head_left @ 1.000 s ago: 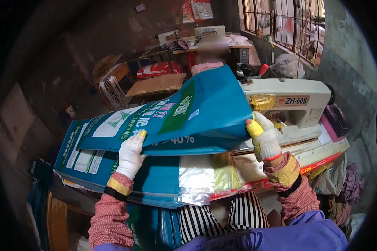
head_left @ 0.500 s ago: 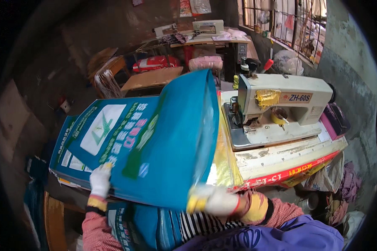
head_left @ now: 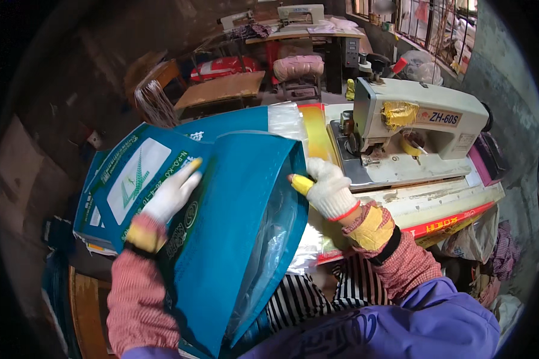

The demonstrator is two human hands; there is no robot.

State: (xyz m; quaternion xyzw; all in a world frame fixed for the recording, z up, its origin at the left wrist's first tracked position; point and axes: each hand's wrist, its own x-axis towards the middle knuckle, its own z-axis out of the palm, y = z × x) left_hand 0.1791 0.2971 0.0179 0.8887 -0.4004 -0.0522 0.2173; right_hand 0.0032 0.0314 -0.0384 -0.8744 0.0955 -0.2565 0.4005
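A blue-teal printed sack (head_left: 224,209) slants across my lap and the table edge, its mouth gaping toward the right. Inside the mouth shows a clear plastic liner (head_left: 275,230). My left hand (head_left: 172,192), in a white glove with yellow fingertips, lies on the sack's left side with fingers stretched out. At the mouth's right edge is my right hand (head_left: 328,186), gloved too, its yellow-wrapped thumb over the edge and its other fingers curled. Beneath and beyond lies a pile of similar sacks (head_left: 141,170), with a clear plastic end (head_left: 285,121) sticking out.
A white sewing machine (head_left: 422,113) stands on the worn table (head_left: 395,206) at the right, a dark pink box (head_left: 488,158) beside it. Farther back are a wooden board (head_left: 221,90), a pink padded stool (head_left: 299,69) and another sewing machine (head_left: 301,14). A wooden frame (head_left: 87,305) stands lower left.
The sack has swung toward me and down, its mouth now facing right. My left hand has moved up onto it; my right hand has risen to the mouth's right edge.
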